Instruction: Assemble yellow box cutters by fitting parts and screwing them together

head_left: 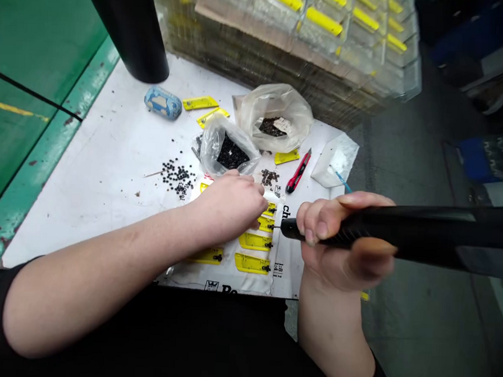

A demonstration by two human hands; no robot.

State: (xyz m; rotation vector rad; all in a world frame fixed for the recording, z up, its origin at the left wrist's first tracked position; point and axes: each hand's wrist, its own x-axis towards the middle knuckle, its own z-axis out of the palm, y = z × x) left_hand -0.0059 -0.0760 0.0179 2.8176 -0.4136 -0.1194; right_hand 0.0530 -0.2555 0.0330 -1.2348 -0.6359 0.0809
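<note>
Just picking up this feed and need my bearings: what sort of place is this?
Probably a factory assembly station: the right hand grips a black electric screwdriver, yellow plastic parts lie in rows fitted with small black fasteners, and clear trays are stacked behind.

Bright, even light; soft shadows; edges curved and slightly blurred.

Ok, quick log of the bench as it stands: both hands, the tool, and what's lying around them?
left hand: left hand over yellow plastic parts, fingers on one
right hand: right hand gripping a black electric screwdriver, tip at a yellow part
nearby: clear bag of black screws, loose black screws, red utility knife
surface: white sheet
</note>
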